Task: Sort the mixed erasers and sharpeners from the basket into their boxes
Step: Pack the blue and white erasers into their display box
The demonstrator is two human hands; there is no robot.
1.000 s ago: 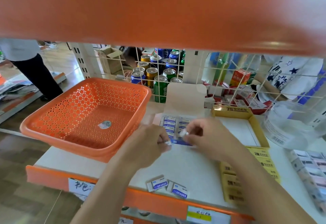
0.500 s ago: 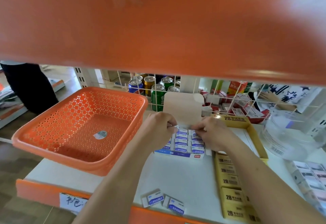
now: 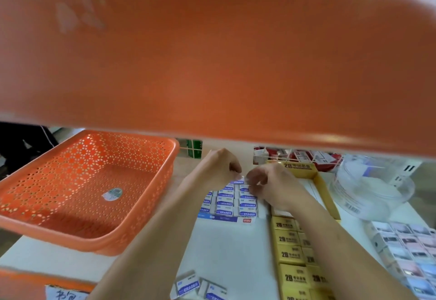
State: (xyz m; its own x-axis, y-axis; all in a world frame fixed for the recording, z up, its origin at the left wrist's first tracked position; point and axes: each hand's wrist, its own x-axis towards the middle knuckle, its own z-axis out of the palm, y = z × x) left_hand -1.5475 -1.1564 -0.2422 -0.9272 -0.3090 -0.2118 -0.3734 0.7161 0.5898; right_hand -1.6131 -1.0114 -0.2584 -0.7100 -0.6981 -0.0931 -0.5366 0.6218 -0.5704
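two loose erasers (image 3: 188, 285) are left nearest, behind the wrists at the shelf edge, judged not yet boxed. further out, the left hand (image 3: 220, 170) and right hand (image 3: 271, 186) are held fingertip to fingertip, fingers curled. a small pale eraser (image 3: 242, 178) is pinched between them above the far row of the eraser box (image 3: 230, 205), presumably for slotting in. the basket (image 3: 173, 155), left of the left hand, is seen emptied. the pinched piece is blurred, and everything beyond is cut off by the upper shelf (image 3: 212, 52).
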